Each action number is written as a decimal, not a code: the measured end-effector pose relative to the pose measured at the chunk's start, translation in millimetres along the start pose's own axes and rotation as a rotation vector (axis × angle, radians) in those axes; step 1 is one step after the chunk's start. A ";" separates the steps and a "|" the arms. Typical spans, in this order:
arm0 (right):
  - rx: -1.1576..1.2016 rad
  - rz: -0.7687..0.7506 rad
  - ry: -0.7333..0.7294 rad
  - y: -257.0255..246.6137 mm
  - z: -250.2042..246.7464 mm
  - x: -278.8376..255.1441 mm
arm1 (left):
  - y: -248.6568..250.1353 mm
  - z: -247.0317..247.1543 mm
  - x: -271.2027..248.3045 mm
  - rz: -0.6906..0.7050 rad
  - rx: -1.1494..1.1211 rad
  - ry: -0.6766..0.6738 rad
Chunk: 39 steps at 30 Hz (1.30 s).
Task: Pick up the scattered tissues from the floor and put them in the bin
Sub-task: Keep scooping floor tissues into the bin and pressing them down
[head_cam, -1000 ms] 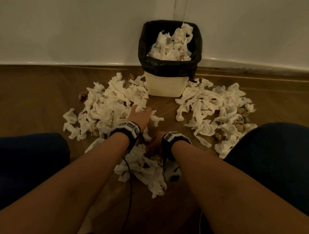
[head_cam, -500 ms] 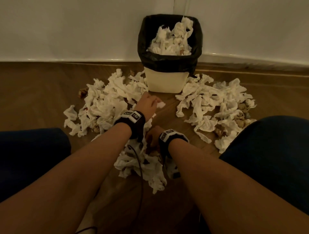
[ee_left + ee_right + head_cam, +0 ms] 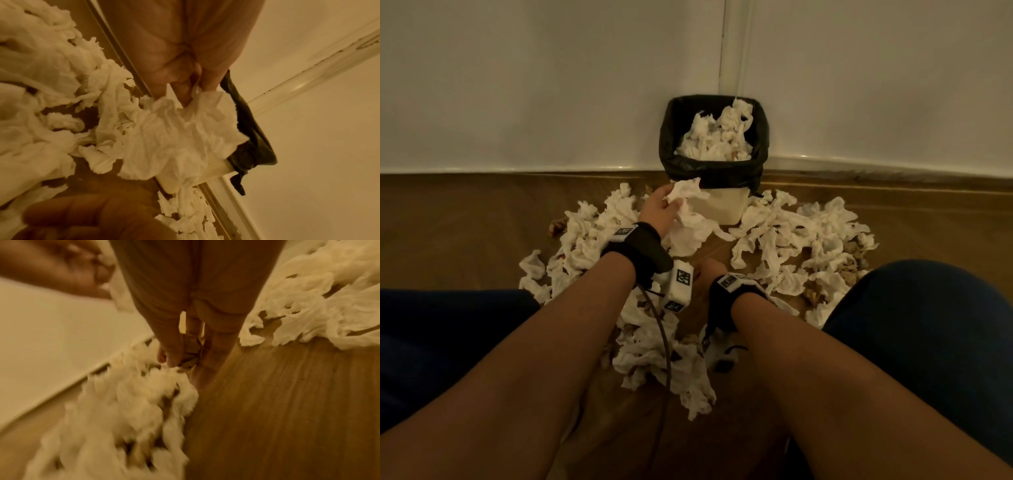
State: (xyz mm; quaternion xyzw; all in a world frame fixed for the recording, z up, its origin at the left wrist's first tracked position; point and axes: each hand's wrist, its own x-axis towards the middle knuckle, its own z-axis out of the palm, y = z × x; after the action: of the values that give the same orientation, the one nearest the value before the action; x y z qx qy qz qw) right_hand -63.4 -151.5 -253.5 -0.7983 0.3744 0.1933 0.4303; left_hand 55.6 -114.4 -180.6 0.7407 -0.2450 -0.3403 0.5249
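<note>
Floor: wood (image 3: pixel 465 219), where we crouch among scattered tissues (image 3: pixel 791 240).
Left hand (image 3: pixel 659 210): our grip pinches a tissue (image 3: pixel 685 195), lifted toward the near-full bin (image 3: pixel 714 171).
Right hand (image 3: pixel 185 344): low, our grip clenched on a brown scrap (image 3: pixel 191 353).

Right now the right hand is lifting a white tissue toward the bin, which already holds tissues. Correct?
No: the left hand is lifting the tissue, as the head view shows. The bin does already hold tissues.

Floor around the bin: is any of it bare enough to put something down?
Yes. The wood floor is bare left of the left tissue pile, and right of the right pile. A narrow strip runs between the piles toward the bin. The bin's sides are crowded.
</note>
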 end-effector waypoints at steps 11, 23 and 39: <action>0.904 -0.049 0.230 -41.9 -50.3 -52.2 | 52.8 -11.7 -33.9 0.035 -0.232 0.027; 1.280 -0.237 0.279 -74.6 -96.8 -113.1 | 76.8 -29.5 -54.1 -0.206 -0.525 -0.026; 1.138 -0.373 0.325 -69.5 -139.1 -178.5 | 93.5 -21.7 -65.0 0.112 -0.146 0.194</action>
State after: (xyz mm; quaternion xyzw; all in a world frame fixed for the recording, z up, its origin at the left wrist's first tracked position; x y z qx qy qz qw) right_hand -127.4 -165.9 -26.0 -0.5149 0.3334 -0.2392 0.7527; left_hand 29.4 -85.1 -71.6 0.7153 -0.2084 -0.2541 0.6168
